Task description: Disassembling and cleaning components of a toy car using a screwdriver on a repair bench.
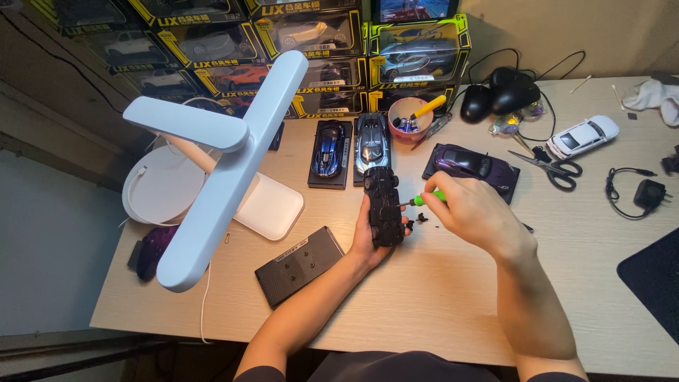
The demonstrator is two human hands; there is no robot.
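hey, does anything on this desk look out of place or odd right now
Mostly the model car: it is flipped underside up in the left hand, off its black base plate, with small dark parts loose on the desk.

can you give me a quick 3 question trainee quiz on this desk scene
1. True or false: the left hand holds the black model car underside up.
2. The right hand grips: A scissors, B green-handled screwdriver, C mouse?
3. Fill in: the scissors lie in front of the ____ model car.

Key: 1 true; 2 B; 3 white.
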